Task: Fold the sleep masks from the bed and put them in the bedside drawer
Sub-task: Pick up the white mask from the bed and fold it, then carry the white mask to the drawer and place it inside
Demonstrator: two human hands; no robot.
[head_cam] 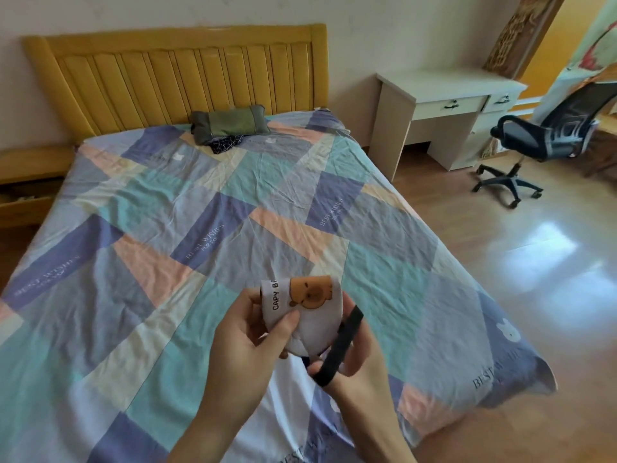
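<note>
A white sleep mask (312, 315) with a brown capybara print and the letters "CAPY BA" is folded over and held above the foot of the bed (200, 228). My left hand (253, 335) pinches it, thumb on its front. My right hand (347, 365) cups it from below and holds its black elastic strap (340, 345) looped over the thumb. The wooden bedside drawer (23, 198) stands partly pulled out at the far left beside the bed.
A green pillow (230, 123) and a dark checked cloth (225, 143) lie by the yellow headboard (180, 71). A white desk (444, 105) and a black office chair (541, 142) stand on the wooden floor to the right.
</note>
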